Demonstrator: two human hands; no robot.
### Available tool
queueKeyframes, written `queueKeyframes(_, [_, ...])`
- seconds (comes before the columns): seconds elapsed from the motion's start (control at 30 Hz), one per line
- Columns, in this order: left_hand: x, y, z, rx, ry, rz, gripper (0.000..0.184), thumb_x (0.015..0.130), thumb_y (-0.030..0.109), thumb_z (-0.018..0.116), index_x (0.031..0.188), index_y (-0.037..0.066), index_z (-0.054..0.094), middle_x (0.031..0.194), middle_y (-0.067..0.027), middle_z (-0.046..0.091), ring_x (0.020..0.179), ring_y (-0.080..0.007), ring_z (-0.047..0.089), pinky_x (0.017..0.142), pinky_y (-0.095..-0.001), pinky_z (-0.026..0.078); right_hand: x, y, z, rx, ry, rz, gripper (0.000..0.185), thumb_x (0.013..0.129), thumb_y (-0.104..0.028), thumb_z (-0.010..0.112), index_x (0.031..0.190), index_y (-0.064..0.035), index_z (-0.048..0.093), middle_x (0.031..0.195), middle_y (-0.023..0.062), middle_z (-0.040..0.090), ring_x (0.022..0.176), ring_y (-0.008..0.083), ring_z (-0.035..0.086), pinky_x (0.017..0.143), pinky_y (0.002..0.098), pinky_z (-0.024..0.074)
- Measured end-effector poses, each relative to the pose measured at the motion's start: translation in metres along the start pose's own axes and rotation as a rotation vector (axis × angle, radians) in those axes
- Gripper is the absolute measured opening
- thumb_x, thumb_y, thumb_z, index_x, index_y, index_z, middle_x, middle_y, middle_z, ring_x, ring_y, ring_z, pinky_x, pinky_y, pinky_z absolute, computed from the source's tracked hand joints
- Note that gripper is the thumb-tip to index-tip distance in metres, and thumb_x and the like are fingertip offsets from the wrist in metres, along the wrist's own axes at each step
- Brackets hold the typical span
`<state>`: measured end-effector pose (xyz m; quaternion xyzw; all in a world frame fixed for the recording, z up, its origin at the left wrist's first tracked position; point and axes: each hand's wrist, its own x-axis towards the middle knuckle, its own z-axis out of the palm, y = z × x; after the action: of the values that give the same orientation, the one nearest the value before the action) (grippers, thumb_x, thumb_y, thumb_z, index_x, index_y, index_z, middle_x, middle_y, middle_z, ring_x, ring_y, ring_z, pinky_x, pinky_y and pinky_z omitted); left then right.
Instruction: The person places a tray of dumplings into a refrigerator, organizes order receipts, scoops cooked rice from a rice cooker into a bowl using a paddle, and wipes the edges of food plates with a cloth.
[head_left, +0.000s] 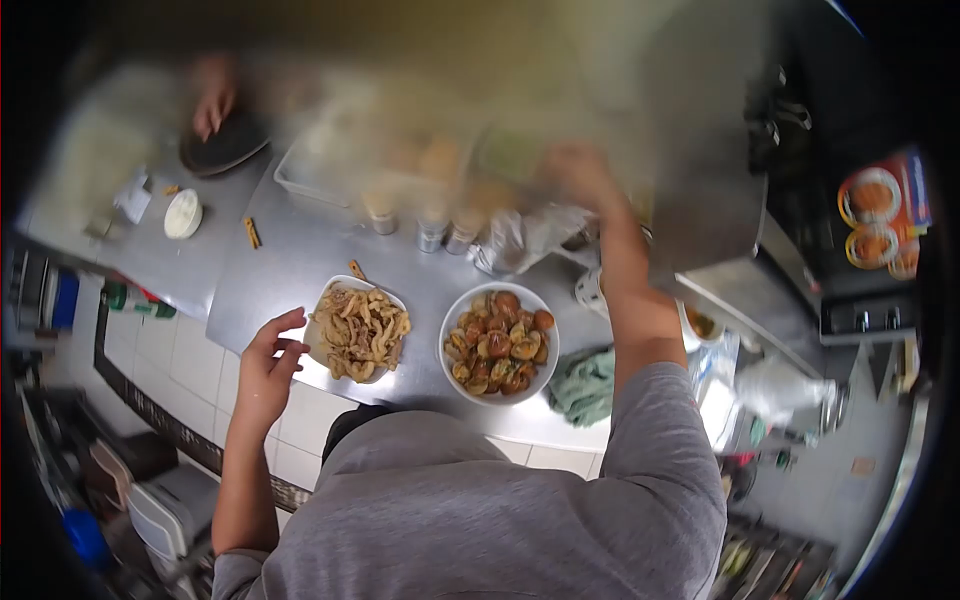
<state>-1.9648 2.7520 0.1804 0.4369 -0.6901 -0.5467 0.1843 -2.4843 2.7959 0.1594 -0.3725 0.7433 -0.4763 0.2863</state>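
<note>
My left hand (270, 362) hovers at the left rim of a white dish heaped with pale fried strips (358, 332). Its fingers are apart and nothing is between them. To the right of that dish stands a round white bowl (449, 382) of shellfish, perhaps clams (498, 343), brown and orange. My right hand (582, 175) reaches far forward over the back of the steel counter, near a container with green contents (508, 155). Blur smears its fingers, so what they hold, if anything, is hidden.
Several seasoning jars (432, 232) and crumpled foil or plastic (505, 242) line the counter's back. A green cloth (583, 387) lies right of the bowl. Another person's hand (212, 108) touches a dark round tray (225, 150) at the far left, near a small white bowl (183, 214).
</note>
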Motion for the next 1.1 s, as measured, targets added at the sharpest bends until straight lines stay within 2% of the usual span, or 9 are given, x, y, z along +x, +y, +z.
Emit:
queueKeyframes(0.23, [-0.048,-0.020,-0.011,-0.038,0.283,-0.181,0.039,0.087,-0.001,0.048,0.126,0.003,0.053,0.114,-0.0079,0.059,0.085,-0.0118,0.059,0.068,-0.0247,0.049,0.095,0.011,0.044,-1.040,-0.142,-0.396,0.044,0.071,-0.022,0.074,0.110,-0.0050,0.065,0.099,0.0215,0.064,0.091,0.0361,0.062,0.083,0.0395,0.0500])
queueKeyframes(0.5, [-0.035,0.000,0.001,-0.049,0.311,-0.256,0.037,0.089,0.003,0.047,0.125,0.000,0.052,0.114,-0.0091,0.059,0.087,-0.0141,0.059,0.071,-0.0259,0.048,0.108,0.021,0.064,-0.932,0.075,-0.454,0.054,0.063,-0.016,0.079,0.106,0.0014,0.051,0.100,0.0240,0.063,0.096,0.0394,0.061,0.083,0.0440,0.0498])
queueKeyframes(0.67, [-0.031,0.002,0.002,-0.044,0.297,-0.247,0.037,0.089,0.004,0.048,0.126,0.002,0.052,0.114,-0.0086,0.059,0.088,-0.0136,0.059,0.073,-0.0258,0.047,0.094,0.002,0.066,-0.875,0.163,-0.432,0.016,0.080,-0.002,0.052,0.091,0.0025,0.062,0.085,0.0265,0.063,0.087,0.0426,0.061,0.078,0.0459,0.0484])
queueKeyframes(0.77, [-0.034,-0.001,0.002,-0.055,0.313,-0.239,0.037,0.090,0.004,0.047,0.127,0.002,0.052,0.114,-0.0086,0.059,0.089,-0.0135,0.059,0.073,-0.0258,0.047,0.112,0.018,0.056,-0.873,0.166,-0.502,0.014,0.077,-0.002,0.054,0.085,0.0021,0.065,0.083,0.0260,0.063,0.086,0.0429,0.060,0.076,0.0451,0.0488])
queueKeyframes(0.83, [-0.038,-0.005,0.000,-0.060,0.318,-0.248,0.037,0.090,0.004,0.047,0.127,0.002,0.052,0.115,-0.0086,0.059,0.089,-0.0135,0.059,0.073,-0.0258,0.047,0.127,0.027,0.048,-0.829,0.243,-0.540,0.010,0.075,-0.001,0.058,0.078,0.0011,0.067,0.076,0.0209,0.066,0.079,0.0336,0.065,0.072,0.0390,0.0504])
queueKeyframes(0.9, [-0.040,-0.007,-0.003,-0.072,0.307,-0.227,0.037,0.090,0.004,0.047,0.127,0.002,0.052,0.115,-0.0086,0.060,0.090,-0.0136,0.060,0.073,-0.0257,0.048,0.143,0.033,0.033,-0.344,0.117,-0.051,0.010,0.075,-0.001,0.063,0.084,0.0015,0.066,0.078,0.0128,0.068,0.073,0.0220,0.066,0.069,0.0312,0.0515])
queueKeyframes(0.93, [-0.041,-0.009,-0.004,-0.068,0.282,-0.233,0.037,0.090,0.004,0.047,0.127,0.002,0.052,0.115,-0.0086,0.060,0.090,-0.0136,0.060,0.073,-0.0257,0.048,0.158,0.045,0.020,-0.349,0.128,-0.027,0.010,0.075,-0.001,0.063,0.084,0.0015,0.066,0.078,0.0128,0.068,0.073,0.0220,0.066,0.069,0.0312,0.0515])
queueKeyframes(1.0, [-0.041,-0.013,-0.009,-0.126,0.288,-0.159,0.037,0.090,0.004,0.047,0.126,0.002,0.052,0.115,-0.0086,0.060,0.090,-0.0137,0.060,0.074,-0.0255,0.048,0.167,0.086,-0.005,0.507,-0.054,0.042,0.020,0.079,0.001,0.063,0.099,0.0071,0.061,0.093,0.0109,0.065,0.081,0.0206,0.064,0.075,0.0275,0.0529])
queueKeyframes(1.1, [-0.039,-0.013,-0.011,-0.151,0.246,-0.118,0.037,0.090,0.005,0.047,0.126,0.003,0.053,0.115,-0.0088,0.060,0.090,-0.0138,0.060,0.075,-0.0255,0.048,0.074,0.078,-0.037,0.707,0.037,0.086,0.016,0.082,0.004,0.059,0.097,0.0084,0.060,0.094,0.0126,0.065,0.088,0.0221,0.063,0.080,0.0280,0.0533])
